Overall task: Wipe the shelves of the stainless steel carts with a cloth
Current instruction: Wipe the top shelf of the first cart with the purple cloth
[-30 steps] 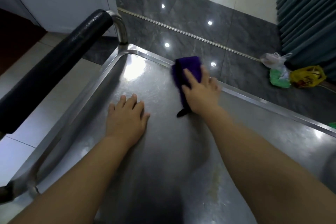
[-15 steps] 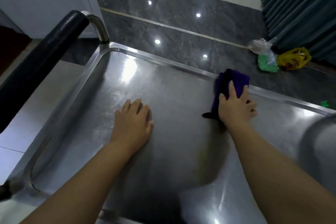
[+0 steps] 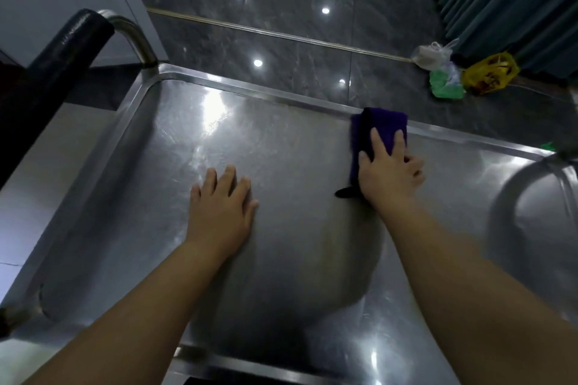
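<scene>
Our right hand presses the purple cloth against the shelf, fingers laid straight over it and not pinching. The cloth lies at the far rim, touching it. Our left hand rests palm-down on bare steel nearer the middle, fingers loosely spread.

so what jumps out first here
The purple cloth, pressed under the right hand at the far rim of the shiny steel shelf. Then the left hand flat mid-shelf, and the black handle at the cart's left end.
</scene>
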### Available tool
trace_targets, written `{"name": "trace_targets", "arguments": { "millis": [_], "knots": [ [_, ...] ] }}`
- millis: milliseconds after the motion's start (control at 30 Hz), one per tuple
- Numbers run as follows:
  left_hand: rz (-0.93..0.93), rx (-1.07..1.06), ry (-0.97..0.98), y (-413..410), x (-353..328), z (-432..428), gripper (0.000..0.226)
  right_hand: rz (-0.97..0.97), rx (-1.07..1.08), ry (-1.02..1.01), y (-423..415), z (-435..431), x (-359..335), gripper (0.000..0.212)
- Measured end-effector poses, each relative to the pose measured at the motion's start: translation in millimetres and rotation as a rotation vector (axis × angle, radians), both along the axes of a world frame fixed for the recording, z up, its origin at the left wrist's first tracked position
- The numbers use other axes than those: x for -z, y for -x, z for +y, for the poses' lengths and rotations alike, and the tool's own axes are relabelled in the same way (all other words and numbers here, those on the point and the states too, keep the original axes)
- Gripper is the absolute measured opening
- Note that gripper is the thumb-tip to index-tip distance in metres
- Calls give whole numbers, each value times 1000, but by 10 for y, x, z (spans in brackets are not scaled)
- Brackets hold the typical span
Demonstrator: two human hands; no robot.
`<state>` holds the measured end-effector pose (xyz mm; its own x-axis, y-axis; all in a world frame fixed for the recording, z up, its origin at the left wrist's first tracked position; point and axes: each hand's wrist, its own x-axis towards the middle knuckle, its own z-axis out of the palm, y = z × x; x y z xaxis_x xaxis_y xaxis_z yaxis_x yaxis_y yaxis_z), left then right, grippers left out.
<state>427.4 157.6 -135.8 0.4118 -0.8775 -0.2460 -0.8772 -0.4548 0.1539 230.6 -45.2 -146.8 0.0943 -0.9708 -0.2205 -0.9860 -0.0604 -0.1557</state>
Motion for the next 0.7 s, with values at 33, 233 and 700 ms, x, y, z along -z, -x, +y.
{"name": "trace_targets", "arguments": {
  "millis": [33, 233, 700],
  "knots": [
    [9, -16, -3, 23, 13, -6, 47, 1, -15, 1, -93, 144, 1, 54],
    [27, -45, 23, 23, 75, 75, 51, -105, -819, 63, 91, 844, -28, 52],
    [45, -25, 25, 11, 49, 112, 51, -125, -860, 237, 372, 1495, -2, 48]
  ]
}}
